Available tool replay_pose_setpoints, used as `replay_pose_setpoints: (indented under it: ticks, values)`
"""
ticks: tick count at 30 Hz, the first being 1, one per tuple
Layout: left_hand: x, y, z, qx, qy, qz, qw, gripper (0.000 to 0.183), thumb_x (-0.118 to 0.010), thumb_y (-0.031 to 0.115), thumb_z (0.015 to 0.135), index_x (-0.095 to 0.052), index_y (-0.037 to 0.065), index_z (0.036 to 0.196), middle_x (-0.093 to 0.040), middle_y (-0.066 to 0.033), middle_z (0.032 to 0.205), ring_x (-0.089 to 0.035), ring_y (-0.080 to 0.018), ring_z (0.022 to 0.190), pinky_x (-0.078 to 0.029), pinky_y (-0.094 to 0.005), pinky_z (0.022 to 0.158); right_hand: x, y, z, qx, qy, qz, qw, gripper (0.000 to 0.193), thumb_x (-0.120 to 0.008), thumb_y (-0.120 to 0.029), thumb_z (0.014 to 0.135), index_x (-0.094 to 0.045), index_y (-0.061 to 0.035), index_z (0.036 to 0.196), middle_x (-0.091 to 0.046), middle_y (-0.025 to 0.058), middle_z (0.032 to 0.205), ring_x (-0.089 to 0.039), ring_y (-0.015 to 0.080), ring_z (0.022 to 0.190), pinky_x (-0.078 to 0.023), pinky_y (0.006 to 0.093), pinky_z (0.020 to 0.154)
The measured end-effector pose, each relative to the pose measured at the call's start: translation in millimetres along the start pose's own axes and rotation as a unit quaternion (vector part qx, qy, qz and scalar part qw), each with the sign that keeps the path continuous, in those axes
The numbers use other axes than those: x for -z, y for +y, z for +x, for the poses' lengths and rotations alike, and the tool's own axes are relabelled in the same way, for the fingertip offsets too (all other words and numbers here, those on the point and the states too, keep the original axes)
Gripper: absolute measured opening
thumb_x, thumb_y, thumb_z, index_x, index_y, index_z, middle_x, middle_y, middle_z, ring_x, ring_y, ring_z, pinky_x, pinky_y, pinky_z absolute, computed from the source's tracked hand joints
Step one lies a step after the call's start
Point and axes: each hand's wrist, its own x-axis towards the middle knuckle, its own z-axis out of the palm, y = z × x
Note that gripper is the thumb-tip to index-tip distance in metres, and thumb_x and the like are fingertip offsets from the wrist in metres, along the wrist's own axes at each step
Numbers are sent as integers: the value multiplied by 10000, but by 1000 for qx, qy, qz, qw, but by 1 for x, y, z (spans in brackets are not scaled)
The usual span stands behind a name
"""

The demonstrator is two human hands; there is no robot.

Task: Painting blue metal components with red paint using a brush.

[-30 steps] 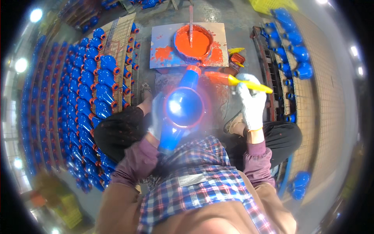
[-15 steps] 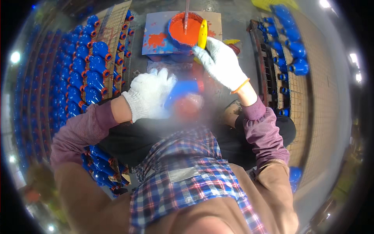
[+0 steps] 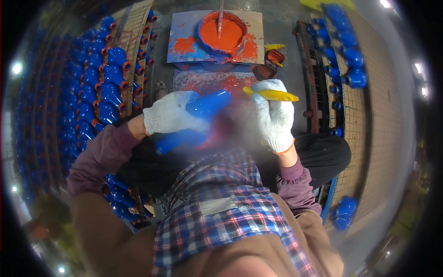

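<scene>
My left hand [image 3: 171, 112], in a white knit glove, grips a glossy blue painted pipe fitting [image 3: 208, 104] above my lap. One blue branch juts out past the fingers and another shows below the hand. A reddish part of it is smeared by blur. To the right, my gloved right hand [image 3: 275, 115] closes on a yellow-handled paintbrush [image 3: 279, 95], its handle lying sideways across the fingers. The brush's bristles cannot be made out. Ahead stands a bucket of orange-red paint [image 3: 230, 34] with a stick [image 3: 220, 18] upright in it.
The bucket rests on a paint-splashed board [image 3: 182, 30]. Beside it are a small red-brown container [image 3: 272, 57] and yellow-handled items. Racks of blue fittings [image 3: 112, 87] with red ends line the left; another rack [image 3: 339, 78] stands right. A blue fitting [image 3: 344, 213] lies at lower right.
My right hand has drawn back from the bucket toward my lap, and the brush handle has swung from upright to sideways. The blue fitting has been turned in my left hand.
</scene>
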Motion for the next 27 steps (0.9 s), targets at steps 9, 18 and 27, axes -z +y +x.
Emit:
replay_pose_setpoints:
  ticks: [9, 18, 27]
  values:
    - [-106, -84, -9, 43, 173, -600, 780, 309, -578, 128, 941, -538, 15, 1226, -592, -105, 1163, -593, -205, 1045, -491, -316, 912, 7, 25, -17, -114, 51, 186, 975, 193, -593, 40, 864, -618, -3, 1050, -580, 75, 1034, -595, 167, 948, -485, 284, 835]
    - [-123, 1, -13, -47, -69, -934, 346, 403, -525, 254, 964, -479, 25, 1292, -541, -138, 1263, -597, -219, 1005, -520, -321, 857, -20, 49, -34, -213, 124, 373, 894, 251, -623, 18, 877, -608, 10, 1128, -627, 115, 1088, -646, 184, 876, -538, 296, 781]
    - [-106, 37, -1, -76, 147, -875, 454, 555, -458, 420, 991, -410, 32, 1385, -480, -197, 1393, -602, -260, 966, -551, -351, 812, 11, 34, -30, -194, 132, 230, 945, 234, -632, 28, 846, -607, 9, 1078, -632, 80, 1016, -636, 162, 861, -527, 290, 782]
